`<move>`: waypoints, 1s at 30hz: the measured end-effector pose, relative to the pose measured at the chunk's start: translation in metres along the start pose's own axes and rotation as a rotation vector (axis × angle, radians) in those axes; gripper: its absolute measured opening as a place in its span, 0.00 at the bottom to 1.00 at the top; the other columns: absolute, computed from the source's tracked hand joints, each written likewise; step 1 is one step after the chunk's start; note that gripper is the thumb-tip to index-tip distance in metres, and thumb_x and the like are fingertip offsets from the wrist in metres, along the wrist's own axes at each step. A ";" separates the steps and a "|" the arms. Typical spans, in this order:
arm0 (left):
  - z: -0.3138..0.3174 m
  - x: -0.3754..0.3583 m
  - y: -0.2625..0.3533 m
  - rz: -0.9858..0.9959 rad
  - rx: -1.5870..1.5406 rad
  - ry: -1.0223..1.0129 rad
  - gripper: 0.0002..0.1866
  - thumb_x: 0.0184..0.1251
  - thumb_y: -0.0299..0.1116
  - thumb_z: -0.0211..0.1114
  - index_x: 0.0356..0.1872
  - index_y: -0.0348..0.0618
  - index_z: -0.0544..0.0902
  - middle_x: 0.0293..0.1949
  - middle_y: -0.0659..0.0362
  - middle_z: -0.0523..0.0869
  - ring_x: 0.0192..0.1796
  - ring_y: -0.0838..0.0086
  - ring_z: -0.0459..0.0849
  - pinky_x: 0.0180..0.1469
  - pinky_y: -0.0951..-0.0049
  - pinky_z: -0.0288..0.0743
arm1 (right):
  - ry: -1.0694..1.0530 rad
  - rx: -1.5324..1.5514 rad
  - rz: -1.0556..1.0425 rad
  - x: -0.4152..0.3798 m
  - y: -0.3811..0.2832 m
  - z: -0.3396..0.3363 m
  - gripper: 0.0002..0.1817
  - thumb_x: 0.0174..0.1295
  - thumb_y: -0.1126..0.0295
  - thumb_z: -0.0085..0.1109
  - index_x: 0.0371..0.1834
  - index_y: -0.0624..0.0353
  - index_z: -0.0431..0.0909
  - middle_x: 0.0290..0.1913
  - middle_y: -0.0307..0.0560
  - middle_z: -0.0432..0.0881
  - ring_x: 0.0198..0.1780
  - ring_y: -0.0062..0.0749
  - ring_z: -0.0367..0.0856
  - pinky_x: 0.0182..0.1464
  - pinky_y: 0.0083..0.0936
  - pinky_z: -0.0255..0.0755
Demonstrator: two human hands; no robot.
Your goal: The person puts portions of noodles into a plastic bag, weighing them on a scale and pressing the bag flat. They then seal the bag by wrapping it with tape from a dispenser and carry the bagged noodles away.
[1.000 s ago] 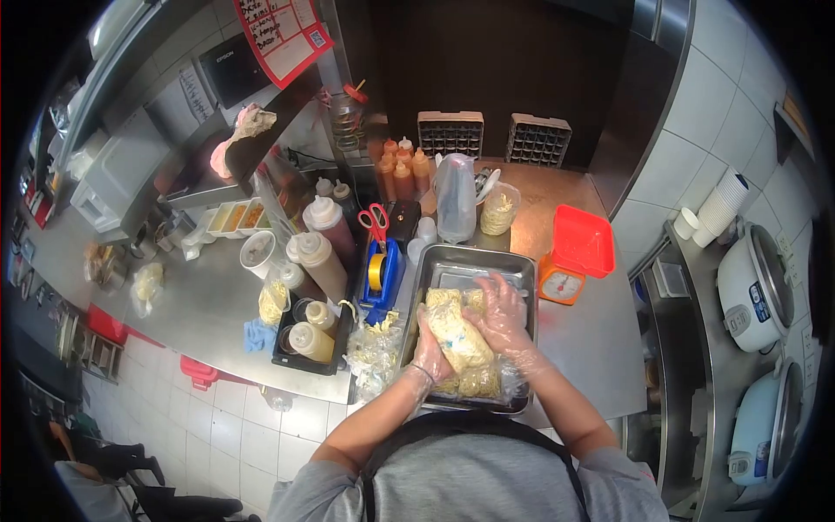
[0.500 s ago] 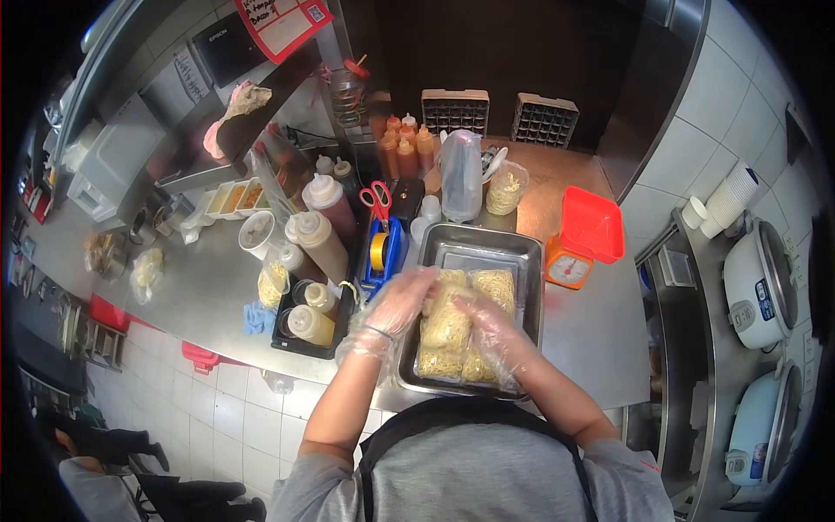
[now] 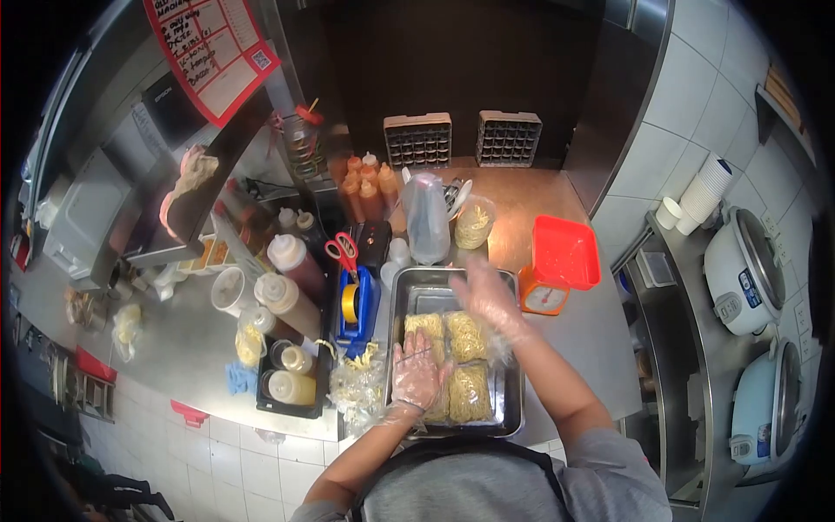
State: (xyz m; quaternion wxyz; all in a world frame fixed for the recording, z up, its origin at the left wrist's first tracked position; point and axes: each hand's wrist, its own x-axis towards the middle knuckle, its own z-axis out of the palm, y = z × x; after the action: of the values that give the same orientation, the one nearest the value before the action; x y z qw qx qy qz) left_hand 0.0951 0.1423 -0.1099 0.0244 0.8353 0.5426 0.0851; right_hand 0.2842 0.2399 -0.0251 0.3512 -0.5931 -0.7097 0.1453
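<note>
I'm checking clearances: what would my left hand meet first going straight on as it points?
Past the noodle packet that it seems to rest on, the left hand would probably meet the far wall of the metal tray first; depth is unclear, so it might pass above.

bagged yellow noodles (image 3: 470,391) lie in a metal tray (image 3: 426,301).

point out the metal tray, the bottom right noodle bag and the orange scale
Metal tray (image 3: 428,301), head view: bare bottom, far end.
Bottom right noodle bag (image 3: 470,393), head view: middle of its top.
Orange scale (image 3: 545,300), head view: round dial.
</note>
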 end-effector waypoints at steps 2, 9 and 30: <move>-0.002 0.003 0.005 -0.010 0.023 -0.025 0.44 0.70 0.60 0.47 0.70 0.26 0.59 0.74 0.43 0.58 0.76 0.51 0.54 0.74 0.46 0.45 | 0.221 0.064 0.014 0.039 0.000 -0.004 0.32 0.59 0.63 0.61 0.63 0.72 0.67 0.61 0.75 0.71 0.65 0.61 0.69 0.68 0.42 0.63; 0.004 0.006 -0.003 -0.020 -0.002 -0.021 0.51 0.66 0.67 0.47 0.72 0.26 0.54 0.75 0.41 0.52 0.77 0.49 0.50 0.74 0.43 0.42 | 0.105 0.029 0.288 0.124 0.106 0.053 0.19 0.58 0.66 0.60 0.49 0.68 0.79 0.47 0.63 0.82 0.48 0.53 0.82 0.54 0.38 0.73; -0.184 0.125 -0.022 0.472 -0.466 -0.129 0.30 0.61 0.49 0.67 0.62 0.47 0.74 0.54 0.49 0.82 0.63 0.55 0.76 0.76 0.45 0.42 | -0.519 0.302 -0.104 0.020 -0.070 -0.117 0.09 0.59 0.72 0.58 0.39 0.64 0.84 0.38 0.53 0.81 0.46 0.37 0.80 0.47 0.31 0.72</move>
State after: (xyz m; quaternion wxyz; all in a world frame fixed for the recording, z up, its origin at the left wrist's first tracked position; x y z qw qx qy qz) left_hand 0.0933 0.2555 0.0825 0.2286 0.9135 0.2976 0.1571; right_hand 0.3098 0.2161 0.1083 0.2493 -0.4402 -0.7755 0.3778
